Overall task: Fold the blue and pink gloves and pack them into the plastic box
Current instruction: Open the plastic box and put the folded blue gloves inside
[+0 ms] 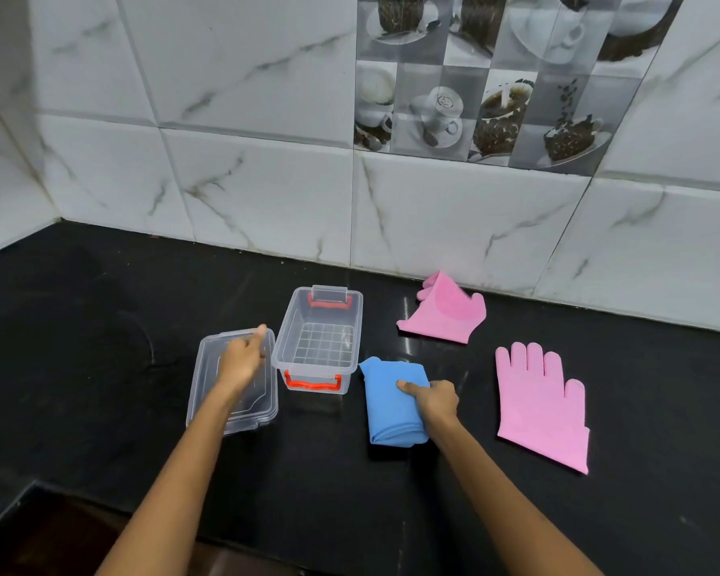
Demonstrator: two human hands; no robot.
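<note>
A folded blue glove (385, 405) lies on the black counter just right of the clear plastic box (285, 338), which stands open and empty with red latches at both ends. My right hand (433, 399) grips the blue fold from its right side. My left hand (242, 357) hovers over the clear lid (208, 392), fingers loosely curled and blurred, holding nothing that I can see. One pink glove (539, 403) lies flat at the right, fingers pointing away. A second pink glove (445, 311) lies partly folded near the wall.
The black counter (100, 326) meets a white marble-tiled wall (474, 209) behind the gloves and at the far left. The counter's front edge runs along the lower left, with a dark drop below it.
</note>
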